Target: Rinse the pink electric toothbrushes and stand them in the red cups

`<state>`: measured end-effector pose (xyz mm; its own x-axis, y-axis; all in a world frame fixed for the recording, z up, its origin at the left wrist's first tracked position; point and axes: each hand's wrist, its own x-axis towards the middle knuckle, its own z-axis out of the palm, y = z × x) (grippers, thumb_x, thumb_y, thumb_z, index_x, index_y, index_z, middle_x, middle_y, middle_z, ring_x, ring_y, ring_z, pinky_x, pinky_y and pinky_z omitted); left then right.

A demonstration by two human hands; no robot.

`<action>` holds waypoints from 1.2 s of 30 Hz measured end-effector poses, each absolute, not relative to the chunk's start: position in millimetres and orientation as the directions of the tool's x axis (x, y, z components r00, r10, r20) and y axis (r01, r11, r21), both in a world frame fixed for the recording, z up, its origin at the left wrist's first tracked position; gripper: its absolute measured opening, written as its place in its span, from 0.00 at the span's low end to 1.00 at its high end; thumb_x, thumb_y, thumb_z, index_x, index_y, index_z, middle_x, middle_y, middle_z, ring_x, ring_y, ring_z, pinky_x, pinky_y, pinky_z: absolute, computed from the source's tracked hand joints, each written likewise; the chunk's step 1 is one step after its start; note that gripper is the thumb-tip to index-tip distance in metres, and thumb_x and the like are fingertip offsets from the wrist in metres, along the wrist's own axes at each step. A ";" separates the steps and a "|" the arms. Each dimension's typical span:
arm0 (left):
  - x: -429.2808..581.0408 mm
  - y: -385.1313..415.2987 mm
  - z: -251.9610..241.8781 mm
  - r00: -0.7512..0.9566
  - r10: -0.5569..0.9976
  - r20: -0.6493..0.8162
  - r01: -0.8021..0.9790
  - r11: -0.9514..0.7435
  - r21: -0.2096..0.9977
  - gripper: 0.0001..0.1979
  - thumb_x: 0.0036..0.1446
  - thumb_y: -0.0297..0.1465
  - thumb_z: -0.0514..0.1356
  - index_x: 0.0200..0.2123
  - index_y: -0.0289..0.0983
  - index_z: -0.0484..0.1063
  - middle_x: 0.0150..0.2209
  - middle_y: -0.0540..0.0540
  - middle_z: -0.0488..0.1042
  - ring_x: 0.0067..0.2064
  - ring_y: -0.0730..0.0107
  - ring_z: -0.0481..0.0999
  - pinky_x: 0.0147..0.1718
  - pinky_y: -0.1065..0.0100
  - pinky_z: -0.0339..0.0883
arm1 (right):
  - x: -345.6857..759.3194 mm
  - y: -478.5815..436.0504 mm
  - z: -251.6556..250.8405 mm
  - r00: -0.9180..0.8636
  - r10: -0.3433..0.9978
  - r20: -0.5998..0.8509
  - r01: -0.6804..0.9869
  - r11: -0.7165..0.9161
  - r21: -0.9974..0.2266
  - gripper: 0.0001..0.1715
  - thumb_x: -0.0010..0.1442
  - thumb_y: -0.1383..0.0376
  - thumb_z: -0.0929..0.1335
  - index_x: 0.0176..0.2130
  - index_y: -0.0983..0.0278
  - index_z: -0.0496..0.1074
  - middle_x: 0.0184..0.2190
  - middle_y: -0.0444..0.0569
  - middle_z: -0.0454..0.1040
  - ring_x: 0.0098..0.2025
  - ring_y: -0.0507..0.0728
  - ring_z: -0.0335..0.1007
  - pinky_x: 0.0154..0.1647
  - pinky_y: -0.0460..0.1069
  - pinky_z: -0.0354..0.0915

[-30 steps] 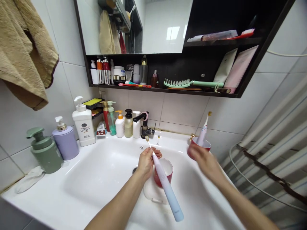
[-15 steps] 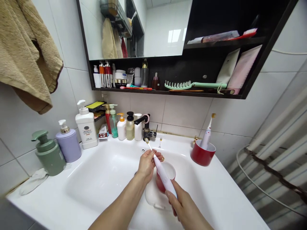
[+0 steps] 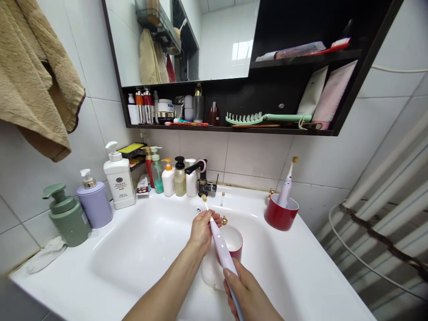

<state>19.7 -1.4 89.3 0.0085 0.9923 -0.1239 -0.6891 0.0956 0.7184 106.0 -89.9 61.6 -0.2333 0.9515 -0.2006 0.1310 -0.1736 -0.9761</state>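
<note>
Right of the faucet [image 3: 202,174]: red cup [image 3: 281,219] on the counter [image 3: 316,272], pale brush [image 3: 285,191] leaning inside | before the faucet: white-lined cup [image 3: 236,254] in the sink [image 3: 140,243]; partly hiding it from here, pink toothbrush [image 3: 220,246], tan bristles, slanting faucetward | left hand [image 3: 201,228], fingers pinching its neck; right hand [image 3: 246,287], fingers wrapping its handle

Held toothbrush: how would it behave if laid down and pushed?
The held toothbrush is likely stiff: its long body runs straight. It may slip if wet, since its surface looks smooth. It could roll, as it looks rounded.
</note>
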 end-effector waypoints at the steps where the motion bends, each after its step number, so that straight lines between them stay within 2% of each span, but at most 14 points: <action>1: 19.7 -0.9 89.1 0.003 0.991 -0.135 -0.689 0.100 0.718 0.03 0.43 0.25 0.52 0.20 0.32 0.61 0.17 0.50 0.66 0.20 0.77 0.67 0.25 0.72 0.61 | 105.6 -89.7 60.5 -0.235 0.949 -0.209 0.131 -0.182 -0.975 0.17 0.47 0.51 0.54 0.26 0.62 0.52 0.17 0.37 0.55 0.10 0.42 0.47 0.07 0.40 0.45; 6: 19.0 1.9 87.4 -0.019 0.985 -0.171 -0.686 0.112 0.719 0.02 0.43 0.24 0.52 0.21 0.32 0.61 0.17 0.49 0.67 0.20 0.77 0.68 0.24 0.73 0.62 | 104.6 -89.1 58.6 -0.226 0.952 -0.204 0.152 -0.173 -0.973 0.15 0.48 0.54 0.54 0.25 0.63 0.51 0.16 0.36 0.54 0.09 0.42 0.47 0.07 0.40 0.44; 13: 22.9 5.2 89.5 -0.047 0.976 -0.215 -0.678 0.126 0.724 0.03 0.44 0.23 0.51 0.20 0.31 0.61 0.17 0.48 0.67 0.20 0.77 0.68 0.23 0.74 0.62 | 106.3 -88.5 59.0 -0.205 0.944 -0.257 0.096 -0.242 -0.966 0.12 0.50 0.57 0.53 0.25 0.63 0.51 0.16 0.36 0.54 0.08 0.41 0.47 0.06 0.39 0.43; 18: 37.8 13.8 102.6 -0.044 0.975 -0.218 -0.675 0.132 0.726 0.04 0.45 0.23 0.50 0.21 0.32 0.60 0.17 0.50 0.65 0.19 0.80 0.66 0.21 0.77 0.61 | 112.0 -88.7 75.1 -0.164 0.948 -0.271 0.058 -0.265 -0.962 0.11 0.49 0.57 0.54 0.29 0.63 0.53 0.17 0.37 0.55 0.10 0.42 0.48 0.06 0.40 0.45; 20: 48.2 19.5 106.9 -0.025 0.979 -0.200 -0.633 0.139 0.761 0.05 0.46 0.23 0.49 0.21 0.32 0.59 0.17 0.50 0.64 0.19 0.81 0.66 0.21 0.77 0.61 | 116.7 -87.4 82.1 -0.142 0.952 -0.272 0.008 -0.273 -0.962 0.11 0.50 0.58 0.54 0.31 0.63 0.53 0.16 0.37 0.53 0.10 0.43 0.47 0.07 0.40 0.46; 25: 74.3 41.1 110.8 0.003 0.987 -0.158 -0.463 0.142 0.875 0.06 0.48 0.23 0.47 0.20 0.32 0.59 0.18 0.50 0.63 0.20 0.82 0.65 0.22 0.77 0.62 | 130.9 -82.0 87.1 -0.102 0.961 -0.256 -0.075 -0.264 -0.962 0.12 0.50 0.57 0.54 0.33 0.61 0.53 0.16 0.37 0.53 0.11 0.44 0.48 0.07 0.40 0.46; 29: 74.1 69.8 117.8 -0.029 0.991 -0.131 -0.291 0.117 0.950 0.08 0.50 0.23 0.44 0.23 0.31 0.61 0.21 0.49 0.64 0.23 0.82 0.66 0.25 0.77 0.61 | 130.7 -84.6 77.7 -0.073 0.959 -0.274 -0.078 -0.279 -0.957 0.14 0.49 0.57 0.55 0.35 0.63 0.53 0.14 0.36 0.53 0.10 0.43 0.47 0.08 0.41 0.45; 31: 70.4 84.8 121.5 0.004 0.991 -0.133 -0.159 0.132 0.978 0.07 0.50 0.25 0.46 0.28 0.31 0.63 0.26 0.47 0.66 0.27 0.80 0.66 0.28 0.76 0.61 | 126.6 -87.6 74.1 -0.091 0.964 -0.249 -0.081 -0.256 -0.963 0.17 0.47 0.56 0.56 0.35 0.64 0.54 0.14 0.36 0.53 0.09 0.43 0.47 0.09 0.41 0.45; 33: 71.5 97.5 122.1 0.067 0.984 -0.168 0.005 0.168 0.986 0.10 0.49 0.29 0.47 0.34 0.31 0.62 0.33 0.45 0.65 0.32 0.76 0.66 0.31 0.70 0.61 | 123.7 -89.5 75.0 -0.083 0.972 -0.221 -0.116 -0.230 -0.966 0.20 0.46 0.55 0.57 0.37 0.64 0.54 0.14 0.36 0.54 0.09 0.43 0.46 0.10 0.41 0.45; 36: 85.5 112.1 115.9 0.105 0.971 -0.213 0.281 0.177 0.943 0.14 0.49 0.33 0.47 0.40 0.34 0.59 0.40 0.44 0.62 0.38 0.70 0.64 0.34 0.63 0.60 | 125.4 -88.9 82.3 -0.039 0.979 -0.198 -0.190 -0.202 -0.961 0.26 0.46 0.53 0.56 0.43 0.62 0.50 0.14 0.35 0.53 0.09 0.43 0.45 0.10 0.41 0.44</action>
